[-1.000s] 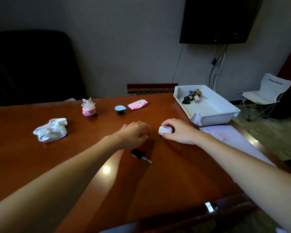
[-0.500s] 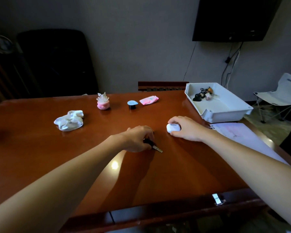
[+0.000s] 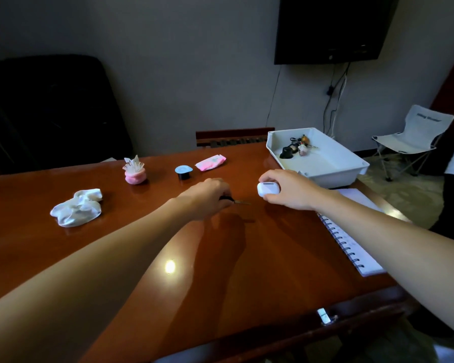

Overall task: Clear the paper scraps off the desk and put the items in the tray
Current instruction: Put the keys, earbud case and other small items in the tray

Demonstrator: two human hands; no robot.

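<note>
Tray (image 3: 333,169) holds only a keychain cluster (image 3: 296,148) in its far corner. Left hand (image 3: 207,196) pinches the key (image 3: 236,201); right hand (image 3: 286,189) clasps the white earbud case (image 3: 268,188) just before the tray. Crumpled paper (image 3: 76,206), pink packet (image 3: 210,162), capsule (image 3: 183,172) and toothpick holder (image 3: 134,171) lie left of tray, uncollected. Judged: early stage.

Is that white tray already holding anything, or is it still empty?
Not empty. The tray holds a small bunch of keys and charms at its far end; the rest of its floor is bare.

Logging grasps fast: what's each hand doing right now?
Left hand: closed on the key.
Right hand: closed on the white earbud case.
</note>
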